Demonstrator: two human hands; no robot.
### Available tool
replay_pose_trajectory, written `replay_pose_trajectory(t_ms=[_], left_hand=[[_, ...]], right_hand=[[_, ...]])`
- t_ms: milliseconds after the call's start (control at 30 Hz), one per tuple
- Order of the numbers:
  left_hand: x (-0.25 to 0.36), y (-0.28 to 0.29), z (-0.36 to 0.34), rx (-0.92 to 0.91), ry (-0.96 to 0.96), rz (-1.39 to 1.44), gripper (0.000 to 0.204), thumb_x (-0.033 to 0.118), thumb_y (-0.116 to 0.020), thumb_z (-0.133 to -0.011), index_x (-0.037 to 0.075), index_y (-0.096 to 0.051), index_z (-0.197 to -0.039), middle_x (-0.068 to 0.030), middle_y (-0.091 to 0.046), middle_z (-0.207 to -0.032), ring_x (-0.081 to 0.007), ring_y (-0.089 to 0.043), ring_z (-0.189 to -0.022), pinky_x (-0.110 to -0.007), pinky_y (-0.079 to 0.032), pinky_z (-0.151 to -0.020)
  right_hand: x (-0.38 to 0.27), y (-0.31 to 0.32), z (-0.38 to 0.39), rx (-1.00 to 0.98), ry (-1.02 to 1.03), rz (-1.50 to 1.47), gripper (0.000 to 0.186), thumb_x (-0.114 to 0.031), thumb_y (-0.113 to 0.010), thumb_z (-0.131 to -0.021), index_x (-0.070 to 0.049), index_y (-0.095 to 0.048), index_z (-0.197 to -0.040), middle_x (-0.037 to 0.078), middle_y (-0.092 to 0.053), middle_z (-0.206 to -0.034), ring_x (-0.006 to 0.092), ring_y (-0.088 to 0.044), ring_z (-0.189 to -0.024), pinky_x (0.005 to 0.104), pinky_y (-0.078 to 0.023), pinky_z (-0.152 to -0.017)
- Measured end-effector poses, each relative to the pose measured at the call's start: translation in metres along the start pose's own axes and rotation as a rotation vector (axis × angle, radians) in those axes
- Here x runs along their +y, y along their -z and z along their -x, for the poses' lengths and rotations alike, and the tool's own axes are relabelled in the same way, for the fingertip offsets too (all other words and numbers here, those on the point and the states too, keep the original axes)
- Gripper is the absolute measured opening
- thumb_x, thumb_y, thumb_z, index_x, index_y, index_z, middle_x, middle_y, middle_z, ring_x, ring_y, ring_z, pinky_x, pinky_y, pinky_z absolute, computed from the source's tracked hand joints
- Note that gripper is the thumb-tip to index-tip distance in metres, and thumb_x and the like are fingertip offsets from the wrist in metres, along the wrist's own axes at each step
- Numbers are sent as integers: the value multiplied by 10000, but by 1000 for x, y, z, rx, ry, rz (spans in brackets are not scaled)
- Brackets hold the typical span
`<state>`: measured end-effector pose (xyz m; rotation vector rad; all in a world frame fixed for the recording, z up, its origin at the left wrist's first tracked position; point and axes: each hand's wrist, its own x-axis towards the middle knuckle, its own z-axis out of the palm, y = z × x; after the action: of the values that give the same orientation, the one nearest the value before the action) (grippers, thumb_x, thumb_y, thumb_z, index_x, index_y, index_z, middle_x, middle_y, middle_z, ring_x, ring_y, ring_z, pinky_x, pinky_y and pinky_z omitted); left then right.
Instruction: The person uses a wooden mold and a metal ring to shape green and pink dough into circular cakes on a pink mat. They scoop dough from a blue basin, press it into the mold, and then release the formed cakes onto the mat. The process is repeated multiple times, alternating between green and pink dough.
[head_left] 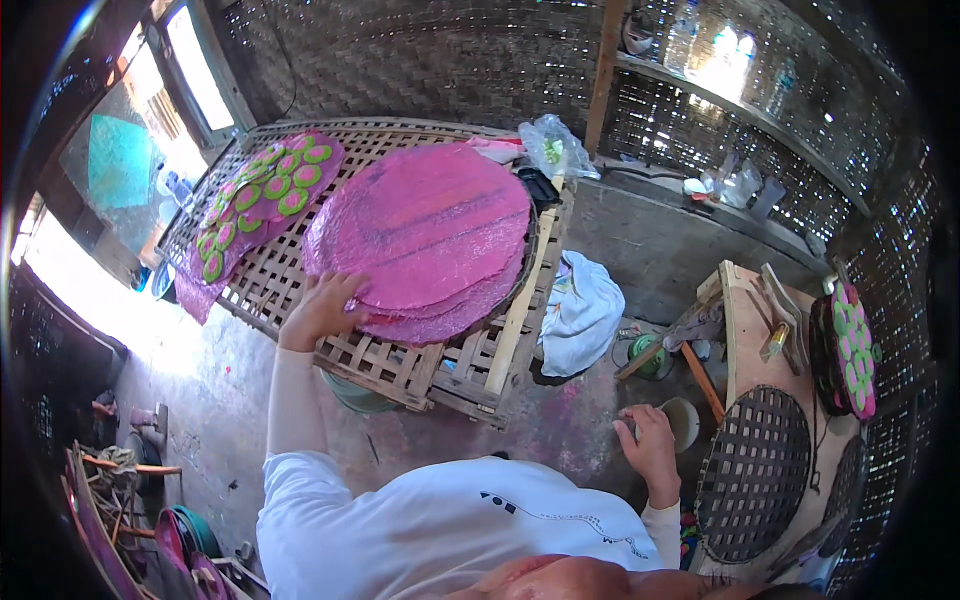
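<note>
A stack of large round pink sheets [440,225] with a shiny surface lies on a slatted bamboo table [400,372]. My left hand [325,308] rests at the near-left edge of the stack, fingers spread and lying over the rim of the sheets. My right hand [652,445] hangs over the floor to the right of the table, holding nothing, with thumb and fingers apart. Near it stand a pale bucket [683,424] and a dark woven round tray [755,475]. Further left on the table, a pink sheet [262,205] carries several green-and-pink rounds [278,187].
A clear plastic bag [555,145] sits at the table's far right corner. White cloth [580,310] is bundled beside the table. On the right, a wooden bench [745,320] has a round dark tray with green-and-pink rounds [853,345] leaning by it. Shelves [745,110] line the woven wall.
</note>
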<state>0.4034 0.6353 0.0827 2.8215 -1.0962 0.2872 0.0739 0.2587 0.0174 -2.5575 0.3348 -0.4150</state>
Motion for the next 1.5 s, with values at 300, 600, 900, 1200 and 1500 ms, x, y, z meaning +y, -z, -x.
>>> replay_pose_trajectory(t_ms=[300, 600, 900, 1200, 1500], left_hand=[[115, -56, -73, 194, -113, 190, 443, 399, -560, -775, 95, -534, -1095, -117, -524, -1013, -297, -499, -972, -454, -373, -816], [115, -51, -102, 67, -95, 46, 245, 299, -576, -758, 77, -592, -860, -98, -575, -829, -293, -569, -771, -424, -424, -726], [95, -61, -122, -128, 128, 638, 248, 256, -562, -793, 13, -606, -773, -54, -580, -632, -151, -553, -594, -302, -421, -562], [76, -16, -148, 514, 141, 823, 189, 187, -553, -786, 8, -612, -771, -62, -586, -658, -137, -546, -606, -275, -414, -563], [91, -9, -126, 230, 141, 1261, 82, 97, -567, -782, 34, -590, -736, 56, -512, -655, -18, -432, -601, -182, -340, -535]], right_hand=[[-25, -18, -34, -120, 151, -42, 221, -211, -607, -756, -31, -595, -883, 124, -582, -855, 305, -539, -858, 399, -388, -829], [7, -18, 8, -83, -52, -2, 230, -226, -605, -765, -32, -604, -887, 114, -590, -858, 294, -545, -874, 401, -384, -857], [5, -14, 15, -47, -78, -22, 215, -218, -611, -764, -41, -607, -885, 111, -595, -871, 301, -553, -861, 406, -392, -847], [-9, 6, -4, -47, -17, 18, 202, -211, -613, -755, -36, -602, -856, 122, -590, -847, 312, -553, -833, 384, -411, -798], [-41, 0, -54, -119, 34, -279, 219, -211, -600, -792, -7, -602, -872, 118, -603, -816, 243, -584, -772, 335, -442, -729]])
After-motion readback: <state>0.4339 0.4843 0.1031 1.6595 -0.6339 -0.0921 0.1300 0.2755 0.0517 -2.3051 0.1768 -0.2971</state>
